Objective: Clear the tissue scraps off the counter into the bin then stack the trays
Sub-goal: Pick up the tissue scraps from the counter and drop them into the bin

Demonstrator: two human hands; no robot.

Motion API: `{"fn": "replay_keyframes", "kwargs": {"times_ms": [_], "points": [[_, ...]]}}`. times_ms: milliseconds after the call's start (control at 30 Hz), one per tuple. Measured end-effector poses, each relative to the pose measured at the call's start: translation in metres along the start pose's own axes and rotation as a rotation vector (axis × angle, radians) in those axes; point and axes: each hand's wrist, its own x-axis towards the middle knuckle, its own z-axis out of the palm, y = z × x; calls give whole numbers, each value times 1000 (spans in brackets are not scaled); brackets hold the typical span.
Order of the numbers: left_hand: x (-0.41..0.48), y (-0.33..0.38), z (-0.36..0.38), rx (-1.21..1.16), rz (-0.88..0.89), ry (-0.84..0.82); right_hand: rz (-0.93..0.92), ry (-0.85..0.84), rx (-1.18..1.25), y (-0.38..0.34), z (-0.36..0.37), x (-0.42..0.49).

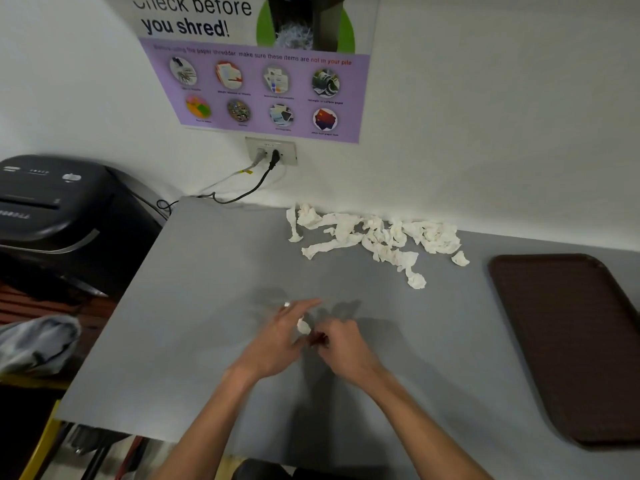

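The left hand (277,341) has its fingers (300,308) stretched nearly straight, with a small tissue scrap (303,326) against them. The right hand (341,348) curls its fingers (329,333) beside the scrap; whether they pinch it, I cannot tell. Farther back on the grey worktop (207,306), the tissue scraps (374,233) lie by the wall. A brown tray (571,341) lies to the right.

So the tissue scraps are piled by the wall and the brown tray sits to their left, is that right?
Not quite: in the head view the brown tray sits to the right of the tissue scraps, not the left. The scraps are by the wall.
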Motion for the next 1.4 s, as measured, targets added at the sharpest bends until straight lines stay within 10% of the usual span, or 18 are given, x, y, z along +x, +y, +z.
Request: {"fn": "replay_keyframes", "kwargs": {"times_ms": [267, 533, 800, 1000, 1400], "points": [[13, 38, 8, -299, -55, 138, 77, 513, 484, -19, -80, -45], [43, 104, 34, -1278, -360, 321, 177, 503, 500, -19, -60, -38], [68, 92, 52, -1008, -559, 555, 177, 329, 468, 26, -85, -18], [60, 81, 42, -947, -682, 430, 486, 383, -98, 134, -119, 38], [15, 53, 45, -886, -582, 319, 400, 182, -69, 105, -13, -40]]}}
